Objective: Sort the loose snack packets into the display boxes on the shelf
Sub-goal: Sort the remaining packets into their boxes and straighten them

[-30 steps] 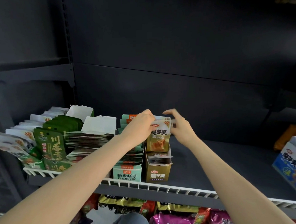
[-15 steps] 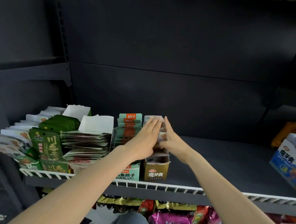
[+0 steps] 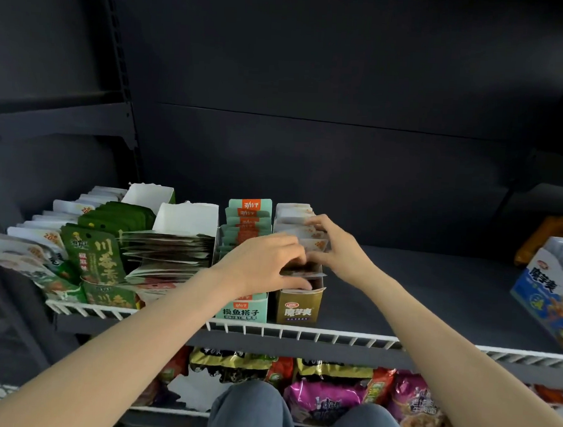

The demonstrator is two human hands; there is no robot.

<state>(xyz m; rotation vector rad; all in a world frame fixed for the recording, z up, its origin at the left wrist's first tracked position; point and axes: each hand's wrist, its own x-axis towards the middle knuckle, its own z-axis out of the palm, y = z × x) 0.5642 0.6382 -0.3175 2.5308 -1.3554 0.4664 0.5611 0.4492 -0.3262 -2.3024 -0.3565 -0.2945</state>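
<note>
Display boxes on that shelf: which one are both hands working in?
The gold cardboard display box, rightmost in the row, beside the mint-green box. The left hand and right hand handle its packets.

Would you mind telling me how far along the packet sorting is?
Done: the mint box and green box stand full of upright packets. In hand: both hands, left and right, are tidying packets in the gold box. Left: a loose stack lying flat beside the mint box, and the blue box at right.
</note>
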